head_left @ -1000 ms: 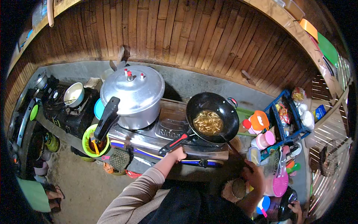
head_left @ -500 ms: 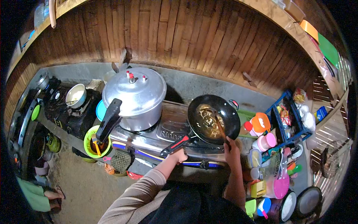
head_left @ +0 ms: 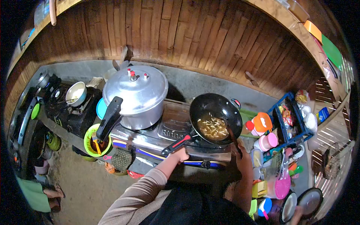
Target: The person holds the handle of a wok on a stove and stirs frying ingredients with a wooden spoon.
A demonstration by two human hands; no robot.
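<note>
1. In the head view, the black wok [head_left: 204, 107] is sitting at the right side of the stove [head_left: 148, 141], its handle [head_left: 180, 141] pointing near and left.
2. Pale strips in brown liquid [head_left: 213, 128] are pooling in the wok's near part.
3. The left hand [head_left: 180, 154] is resting at the handle's near side; its fingers are hiding partly beneath, so I cannot tell whether they are wrapping around it.
4. The right hand [head_left: 242, 150] is holding a dark stirring tool [head_left: 231, 134], fingers curling closed around its near end; the tool is leaning over the wok's near right rim, its far end reaching toward the strips.
5. Left of the wok, a large pressure cooker [head_left: 140, 93] is standing on the stove, its black handle pointing near and left.
6. Farther left, a lime-green bowl [head_left: 88, 140] is holding dark contents and an orange utensil [head_left: 97, 147].
7. On the right, pink containers [head_left: 267, 141] are standing near a blue crate [head_left: 298, 139].
8. At far left, a pale bowl [head_left: 77, 98] is sitting on another burner.
</note>
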